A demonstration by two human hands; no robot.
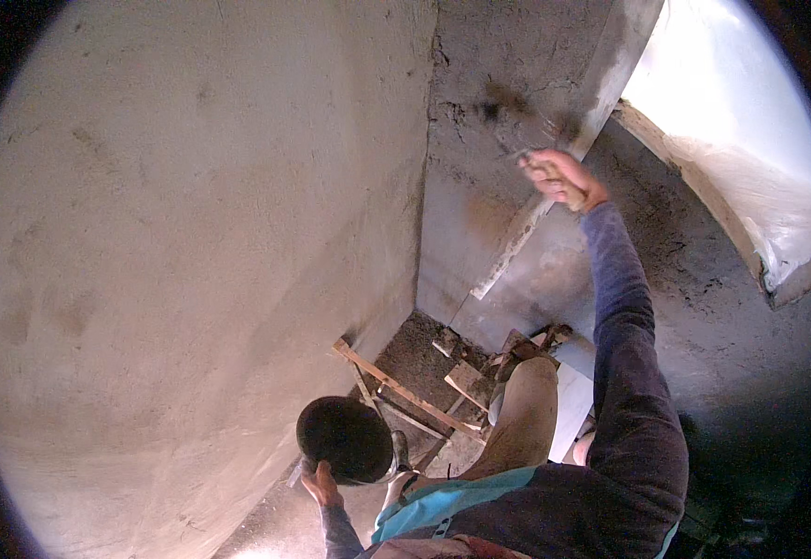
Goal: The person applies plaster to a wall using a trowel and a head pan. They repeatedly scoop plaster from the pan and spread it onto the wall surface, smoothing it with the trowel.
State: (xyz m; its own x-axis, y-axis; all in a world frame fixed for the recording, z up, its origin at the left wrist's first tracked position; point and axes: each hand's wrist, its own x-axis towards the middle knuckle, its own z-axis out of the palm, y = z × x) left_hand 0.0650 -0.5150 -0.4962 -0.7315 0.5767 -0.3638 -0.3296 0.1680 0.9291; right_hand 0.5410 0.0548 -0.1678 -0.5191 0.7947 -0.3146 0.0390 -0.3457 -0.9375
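Observation:
My left hand (323, 484) grips the rim of a round black bowl (344, 440) at the lower middle, close to the left wall; its dark inside does not show what it holds. At the upper right my right arm is stretched out to the grey wall (466, 214). My right hand (559, 177) is closed round the pale handle of a trowel (573, 194). The trowel's blade is smeared by motion in front of the wall, beside a dark patch. A pale straight strip (515, 250) runs down this wall, just behind my right hand.
A broad beige plastered wall (191, 233) fills the left side. Below stand a wooden frame (405, 391) and scattered board pieces (467, 380) on a dirty floor, near my legs. At the upper right is a bright opening covered with white sheeting (732, 112).

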